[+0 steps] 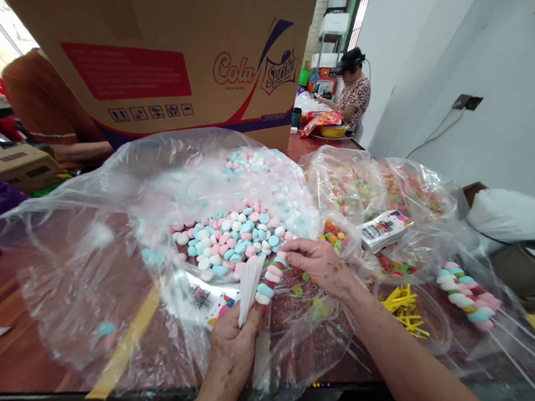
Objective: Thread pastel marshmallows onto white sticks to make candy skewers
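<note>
My left hand (233, 348) is closed round a bundle of white sticks (248, 287) and the lower end of a marshmallow skewer (270, 278). The skewer carries several pink, white and blue marshmallows. My right hand (318, 263) pinches the skewer's top end, fingertips on the uppermost marshmallow. Both hands hover over a big clear plastic bag (101, 254) spread on the wooden table (7, 352). A heap of loose pink, white and blue marshmallows (233, 238) lies in the bag just behind the skewer.
A large Cola/Sprite carton (169, 46) stands behind the bag. Bags of coloured ring candy (368, 185), yellow twist ties (406, 308), printed packets (385, 227) and finished skewers (469, 297) lie to the right. Another person (353, 92) sits at the far end.
</note>
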`<state>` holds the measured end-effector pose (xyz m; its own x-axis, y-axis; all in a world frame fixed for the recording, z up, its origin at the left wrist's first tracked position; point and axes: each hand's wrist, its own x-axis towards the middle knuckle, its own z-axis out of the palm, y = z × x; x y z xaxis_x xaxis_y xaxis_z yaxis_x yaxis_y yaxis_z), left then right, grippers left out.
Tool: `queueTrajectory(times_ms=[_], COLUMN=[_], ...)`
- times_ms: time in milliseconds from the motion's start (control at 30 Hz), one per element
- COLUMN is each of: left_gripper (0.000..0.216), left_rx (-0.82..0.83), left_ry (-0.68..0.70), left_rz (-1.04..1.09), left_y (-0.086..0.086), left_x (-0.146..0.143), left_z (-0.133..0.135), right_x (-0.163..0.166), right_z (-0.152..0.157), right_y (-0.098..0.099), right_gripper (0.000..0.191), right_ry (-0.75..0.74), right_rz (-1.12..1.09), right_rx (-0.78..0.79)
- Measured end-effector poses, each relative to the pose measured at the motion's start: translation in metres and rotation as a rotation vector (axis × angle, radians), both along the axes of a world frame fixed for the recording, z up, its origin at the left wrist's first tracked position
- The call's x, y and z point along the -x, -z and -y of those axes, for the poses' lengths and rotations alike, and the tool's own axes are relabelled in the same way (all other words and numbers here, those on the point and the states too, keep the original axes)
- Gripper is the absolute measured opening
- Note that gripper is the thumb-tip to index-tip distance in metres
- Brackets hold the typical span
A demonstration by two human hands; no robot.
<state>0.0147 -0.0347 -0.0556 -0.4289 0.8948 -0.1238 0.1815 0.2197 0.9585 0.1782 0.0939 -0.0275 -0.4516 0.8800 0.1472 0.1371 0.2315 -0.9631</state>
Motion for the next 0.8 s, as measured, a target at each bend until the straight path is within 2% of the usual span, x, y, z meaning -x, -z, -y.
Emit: queueTrajectory(times_ms=[200, 400, 467, 800], left_gripper=[0.034, 0.031, 0.032, 0.033], left_rx=[-0.027, -0.032, -0.024, -0.031], left_ry=[-0.051, 0.015, 0.020, -0.014], left_rz=[0.041, -0.057, -0.065, -0.076], left_y=[-0.002, 0.001, 0.002, 0.004], left_x=[-0.002, 0.001, 0.002, 0.000], left_z=[-0.002, -0.001, -0.001, -0.001], right_x=[0.005, 0.005, 0.004, 0.006], right_z=[0.008, 0.012, 0.011, 0.014], right_y=[0.003, 0.001, 0.002, 0.021], right_gripper=[0.023, 0.021, 0.020, 0.018], right_ry=[0.025, -0.025, -0.044, -0.044], right_rz=[0.003, 0.049, 0.052, -0.037], right_rx=[0.028, -0.251, -0.294, -0.151])
